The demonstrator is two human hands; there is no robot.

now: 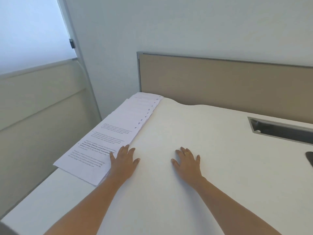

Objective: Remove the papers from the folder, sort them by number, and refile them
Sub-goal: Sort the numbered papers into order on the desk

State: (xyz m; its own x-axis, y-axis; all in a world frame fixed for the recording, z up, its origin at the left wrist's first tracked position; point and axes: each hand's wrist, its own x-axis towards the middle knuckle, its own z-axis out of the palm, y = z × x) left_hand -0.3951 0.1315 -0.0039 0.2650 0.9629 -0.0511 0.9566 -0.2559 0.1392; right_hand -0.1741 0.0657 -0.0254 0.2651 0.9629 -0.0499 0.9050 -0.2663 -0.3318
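Several white printed papers [108, 136] lie fanned in an overlapping row along the left edge of the white desk [211, 150], running from near to far. A handwritten number shows at each sheet's right corner. My left hand [124, 158] lies flat with fingers spread, its little-finger side touching the right edge of the nearest sheets. Palm down on the bare desk to the right, my right hand [187, 160] has straight fingers and wears a gold ring. Neither hand holds anything. No folder is in view.
A beige partition panel [220, 82] stands along the desk's far edge. A grey cable slot [279, 131] is cut into the desk at the right. A dark object [310, 158] shows at the right frame edge. The desk's left edge drops off beside a wall and window.
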